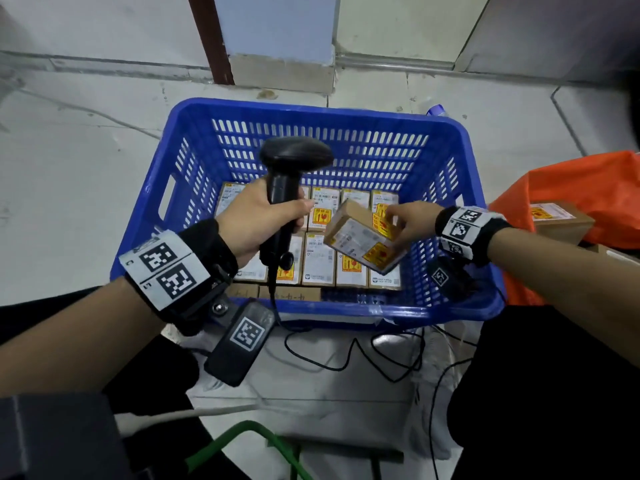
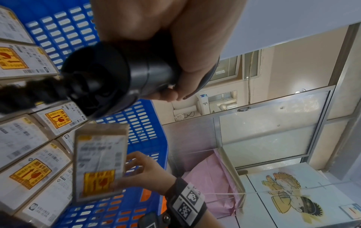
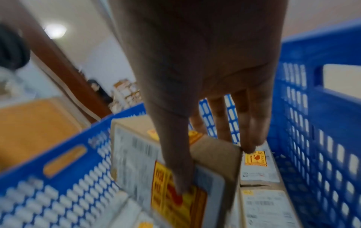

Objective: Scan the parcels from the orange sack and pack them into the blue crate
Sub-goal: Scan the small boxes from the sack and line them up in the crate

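Note:
My left hand (image 1: 256, 220) grips the handle of a black barcode scanner (image 1: 291, 161) upright over the blue crate (image 1: 311, 114). The scanner's base (image 2: 101, 80) and cord fill the left wrist view. My right hand (image 1: 412, 223) pinches a small cardboard parcel (image 1: 363, 237) with a white label and a yellow sticker, tilted above the packed layer. Thumb on the label face, fingers behind, the same parcel (image 3: 156, 162) shows in the right wrist view and also as the parcel (image 2: 99, 160) in the left wrist view. Several labelled parcels (image 1: 318, 261) lie flat in rows on the crate floor. The orange sack (image 1: 581, 192) sits at the right.
A brown parcel (image 1: 561, 220) lies in the sack's mouth. Black cables (image 1: 381, 355) run over white sheeting in front of the crate. A green frame (image 1: 242, 441) stands near my legs. A wall base and a brown door frame (image 1: 211, 39) lie beyond the crate.

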